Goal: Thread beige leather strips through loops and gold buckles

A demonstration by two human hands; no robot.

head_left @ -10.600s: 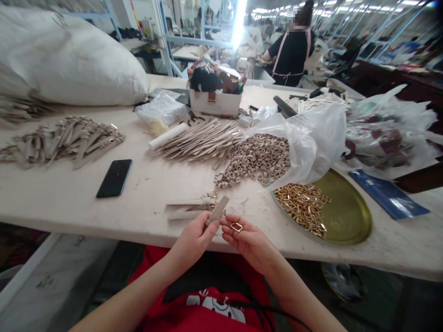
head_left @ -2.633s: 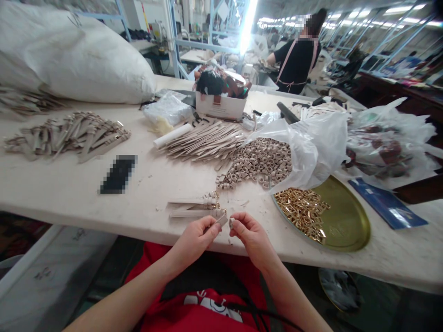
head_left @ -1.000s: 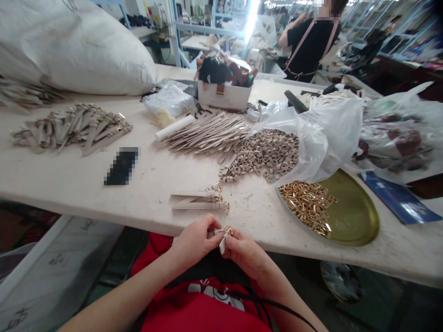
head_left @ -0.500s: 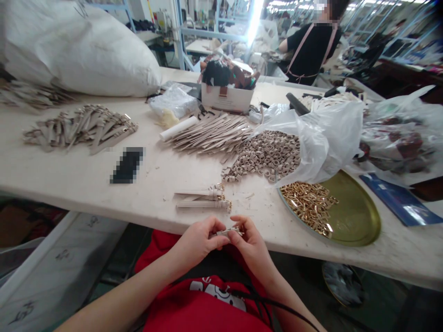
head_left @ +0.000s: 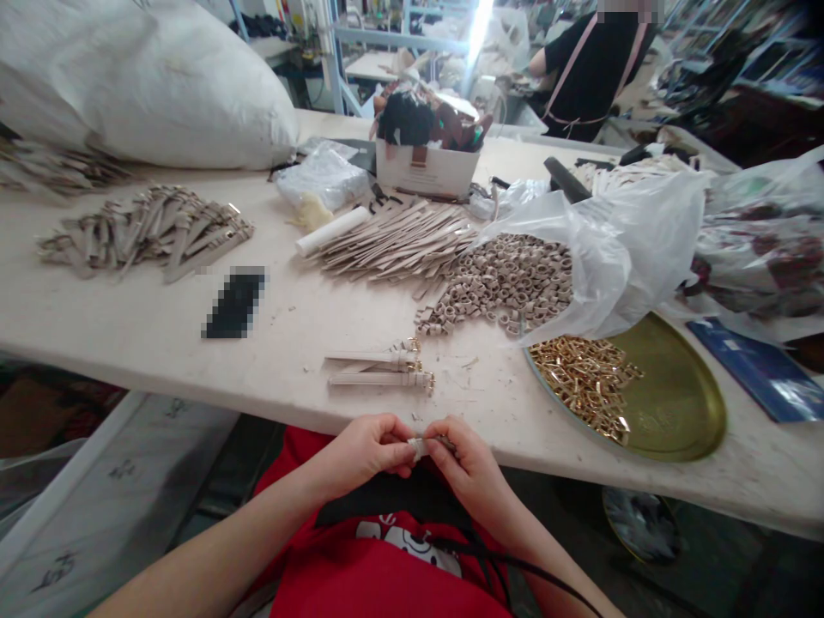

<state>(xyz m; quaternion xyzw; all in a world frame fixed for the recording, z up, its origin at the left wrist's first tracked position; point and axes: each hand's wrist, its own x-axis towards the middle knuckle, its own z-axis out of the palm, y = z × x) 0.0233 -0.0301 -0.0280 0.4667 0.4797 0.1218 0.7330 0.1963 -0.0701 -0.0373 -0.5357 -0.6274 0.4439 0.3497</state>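
Note:
My left hand (head_left: 366, 448) and my right hand (head_left: 467, 468) meet just below the table's front edge, both pinched on one short beige strap (head_left: 420, 445) with a gold buckle at its end. Most of the strap is hidden by my fingers. Two finished straps with buckles (head_left: 379, 369) lie side by side on the table just above my hands. To the right stands a round brass tray (head_left: 682, 403) with a heap of gold buckles (head_left: 589, 382). A pile of small beige loops (head_left: 502, 283) spills from a clear plastic bag (head_left: 618, 249).
A fan of plain beige straps (head_left: 399, 245) and a white roll (head_left: 331, 232) lie mid-table. More finished straps (head_left: 148, 236) are heaped at left, near a black phone (head_left: 235, 300). A big white sack (head_left: 142, 86), a white box (head_left: 421, 167), and a person in black (head_left: 592, 64) are behind.
Earlier my hands held a strap and a loose gold buckle apart; now both hands are closed together on the strap, lower and nearer my body. The view has tilted slightly.

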